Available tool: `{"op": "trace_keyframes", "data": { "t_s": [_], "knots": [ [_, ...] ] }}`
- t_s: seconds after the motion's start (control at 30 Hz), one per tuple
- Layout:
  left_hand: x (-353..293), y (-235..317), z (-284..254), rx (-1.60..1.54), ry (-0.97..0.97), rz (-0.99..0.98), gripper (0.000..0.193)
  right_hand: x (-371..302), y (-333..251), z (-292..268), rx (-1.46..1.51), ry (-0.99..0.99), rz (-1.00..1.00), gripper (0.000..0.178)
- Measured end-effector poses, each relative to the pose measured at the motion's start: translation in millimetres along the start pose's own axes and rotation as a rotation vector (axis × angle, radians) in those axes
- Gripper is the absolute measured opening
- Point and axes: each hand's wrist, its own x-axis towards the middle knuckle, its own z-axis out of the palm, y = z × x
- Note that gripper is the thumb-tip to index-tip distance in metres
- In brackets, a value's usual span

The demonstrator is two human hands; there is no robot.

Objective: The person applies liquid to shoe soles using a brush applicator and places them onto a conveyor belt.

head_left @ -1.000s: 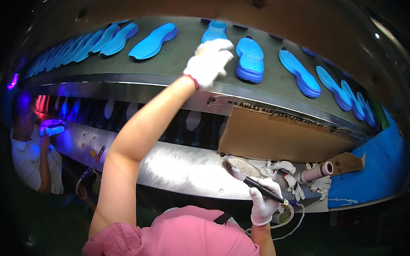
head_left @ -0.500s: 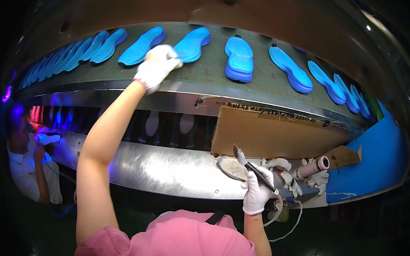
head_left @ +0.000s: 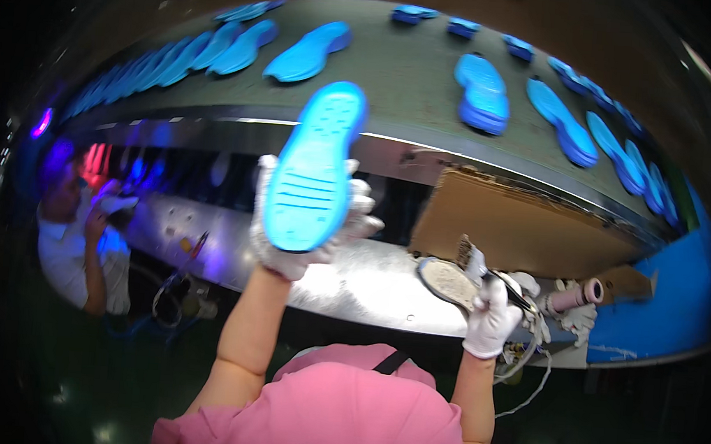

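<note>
My left hand, in a white glove, grips a blue shoe sole in front of the belt edge. The sole stands nearly upright, its dotted and grooved face toward me, with gloved fingers showing at both sides. My right hand, also gloved, is closed around the black handle of a brush with a pale tube attached. The brush head lies beside a sole-shaped pad with a greyish, powdery-looking top on the metal bench. More soles, such as a blue sole, lie spaced along the belt.
A cardboard sheet leans below the belt's metal edge. At the right are a pink bottle, loose white gloves and a blue panel. A person works at the left along the metal bench.
My left hand has lifted a sole off the belt and brought it down toward me. My right hand stays near the pad with the brush. The view has shifted.
</note>
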Motion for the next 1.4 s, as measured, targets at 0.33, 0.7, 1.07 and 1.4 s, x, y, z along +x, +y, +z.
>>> {"op": "trace_keyframes", "data": {
  "t_s": [0.33, 0.7, 1.07, 1.4],
  "knots": [
    [-15.0, -73.2, -30.1, -0.102, 0.103, 0.111, 0.099, 13.5, -40.3, 138.7, -0.651, -0.548, -0.602, 0.021],
    [-13.8, -112.1, -63.6, -0.235, 0.069, -0.168, 0.092, -15.2, -26.2, 117.7, -0.841, -0.775, -0.914, 0.022],
    [-0.5, -123.5, -65.6, 0.046, 0.005, -0.077, 0.081, -15.4, -52.4, 99.4, -0.694, -0.32, -0.678, 0.015],
    [-3.2, -114.5, -47.0, 0.087, 0.047, -0.013, 0.077, -23.5, -46.8, 97.5, -0.845, -0.423, -0.816, 0.021]
  ]
}}
